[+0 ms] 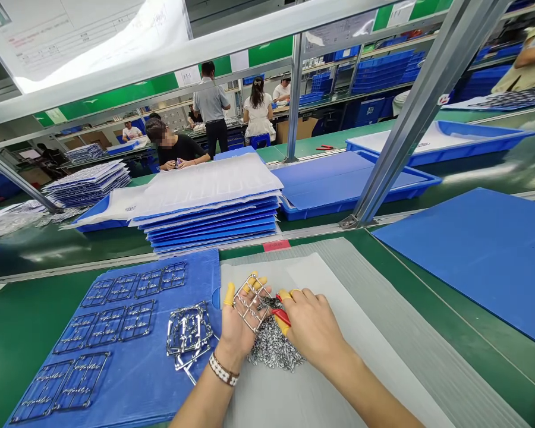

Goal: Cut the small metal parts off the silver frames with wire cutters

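My left hand (241, 321), with yellow finger cots on its fingertips, holds a small square metal wire frame (251, 302) with twisted pieces across it. My right hand (310, 321) is closed around red-handled pliers (282, 315), whose tip is close to the frame's right side. Below both hands lies a heap of small shiny metal links (276, 348) on white paper. Left of my left hand, a loose pile of metal frames (189, 333) rests on a blue sheet (160, 374). Several more frames (82, 380) are laid in rows on that sheet.
Beyond the bench edge stands a stack of blue sheets and white paper (209, 202). A metal post (401, 137) rises to its right, near a blue tray (356, 178). A blue board (481, 255) lies at the right. A person in black (178, 148) sits opposite; others work behind.
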Available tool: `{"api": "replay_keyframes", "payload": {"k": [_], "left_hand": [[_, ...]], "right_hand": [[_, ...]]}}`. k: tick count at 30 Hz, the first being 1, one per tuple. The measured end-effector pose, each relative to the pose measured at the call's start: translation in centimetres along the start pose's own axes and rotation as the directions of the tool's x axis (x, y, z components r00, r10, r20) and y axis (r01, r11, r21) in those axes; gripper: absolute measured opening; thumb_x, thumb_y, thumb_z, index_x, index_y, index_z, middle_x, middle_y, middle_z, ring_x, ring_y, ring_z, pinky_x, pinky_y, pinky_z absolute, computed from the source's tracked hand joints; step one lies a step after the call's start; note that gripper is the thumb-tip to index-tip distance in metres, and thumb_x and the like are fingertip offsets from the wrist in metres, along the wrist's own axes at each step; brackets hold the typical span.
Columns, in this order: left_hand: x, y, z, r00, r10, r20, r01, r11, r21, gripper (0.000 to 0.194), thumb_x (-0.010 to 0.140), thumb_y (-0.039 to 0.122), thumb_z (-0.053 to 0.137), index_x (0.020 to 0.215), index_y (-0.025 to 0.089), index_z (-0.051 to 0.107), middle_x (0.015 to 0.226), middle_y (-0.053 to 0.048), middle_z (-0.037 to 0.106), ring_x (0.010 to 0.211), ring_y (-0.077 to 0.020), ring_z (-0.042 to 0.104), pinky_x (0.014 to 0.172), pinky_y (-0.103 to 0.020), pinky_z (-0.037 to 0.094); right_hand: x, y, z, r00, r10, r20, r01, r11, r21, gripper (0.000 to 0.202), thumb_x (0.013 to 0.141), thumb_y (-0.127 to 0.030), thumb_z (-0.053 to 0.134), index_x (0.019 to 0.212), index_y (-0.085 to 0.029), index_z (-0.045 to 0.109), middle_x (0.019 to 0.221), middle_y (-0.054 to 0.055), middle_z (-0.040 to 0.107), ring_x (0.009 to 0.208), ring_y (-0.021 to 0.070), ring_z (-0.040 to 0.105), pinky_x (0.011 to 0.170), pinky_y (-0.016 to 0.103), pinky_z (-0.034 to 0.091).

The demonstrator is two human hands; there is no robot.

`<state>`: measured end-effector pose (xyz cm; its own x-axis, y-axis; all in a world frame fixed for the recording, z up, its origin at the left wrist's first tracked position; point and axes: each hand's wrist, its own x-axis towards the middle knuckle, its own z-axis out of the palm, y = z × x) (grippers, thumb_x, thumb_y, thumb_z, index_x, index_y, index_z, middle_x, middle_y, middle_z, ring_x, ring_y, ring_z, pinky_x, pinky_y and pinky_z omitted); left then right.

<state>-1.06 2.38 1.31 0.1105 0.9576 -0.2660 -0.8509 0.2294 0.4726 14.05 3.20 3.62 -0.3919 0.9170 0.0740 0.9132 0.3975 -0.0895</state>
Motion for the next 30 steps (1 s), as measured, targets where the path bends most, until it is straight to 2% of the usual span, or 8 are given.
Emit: {"api": "replay_keyframes", "payload": {"k": [5,12,17,22,30], "left_hand": [[0.1,-0.2,-0.2,0.998,0.040,-0.043,-0.038,0.998,0.044,0.049,0.087,0.050,0.042,0.117,0.015,0.059,0.126,-0.014,0.056,0.108,-0.0270,0.055,0.072,-0.033,0.050],[0.1,0.3,-0.1,0.988,0.105,-0.115,-0.101,0.994,0.038,0.052,0.087,0.053,0.040,0.116,0.015,0.060,0.130,-0.014,0.053,0.113,-0.0286,0.053,0.071,-0.035,0.052],[0.1,0.3,0.1,0.987,0.124,-0.104,-0.119,0.992,0.050,0.052,0.088,0.052,0.038,0.120,0.016,0.058,0.132,-0.014,0.052,0.114,-0.0282,0.052,0.078,-0.037,0.051],[0.1,-0.2,-0.1,0.984,0.151,-0.098,-0.142,0.986,0.091,0.052,0.088,0.052,0.039,0.121,0.016,0.058,0.132,-0.013,0.052,0.111,-0.0253,0.054,0.071,-0.029,0.050],[0.1,-0.1,0.0,0.977,0.175,-0.121,-0.163,0.981,0.108,0.047,0.087,0.051,0.042,0.115,0.018,0.061,0.126,-0.012,0.057,0.110,-0.0254,0.055,0.070,-0.030,0.051]], "right_hand": [[0.3,-0.5,-0.5,1.000,-0.003,0.026,0.004,0.999,-0.037,0.014,0.082,-0.019,0.054,0.094,-0.017,0.061,0.086,0.009,0.065,0.085,0.0238,0.057,0.066,0.033,0.030],[-0.3,-0.8,-0.7,1.000,-0.010,0.007,0.011,1.000,-0.009,0.018,0.081,-0.024,0.056,0.098,-0.019,0.060,0.089,0.008,0.065,0.085,0.0233,0.056,0.068,0.034,0.030],[-0.6,-1.6,-0.5,0.998,-0.057,0.015,0.056,0.997,0.059,0.022,0.079,-0.026,0.057,0.100,-0.020,0.059,0.090,0.007,0.064,0.088,0.0241,0.054,0.070,0.036,0.029],[-0.5,-2.1,-0.4,0.996,-0.077,0.043,0.074,0.994,0.080,0.022,0.079,-0.026,0.056,0.100,-0.019,0.059,0.091,0.007,0.064,0.089,0.0252,0.053,0.071,0.036,0.029],[-0.5,-2.4,-0.4,0.996,-0.071,0.049,0.069,0.997,0.044,0.023,0.079,-0.014,0.055,0.101,-0.021,0.060,0.089,0.007,0.064,0.086,0.0244,0.057,0.070,0.036,0.033]]}}
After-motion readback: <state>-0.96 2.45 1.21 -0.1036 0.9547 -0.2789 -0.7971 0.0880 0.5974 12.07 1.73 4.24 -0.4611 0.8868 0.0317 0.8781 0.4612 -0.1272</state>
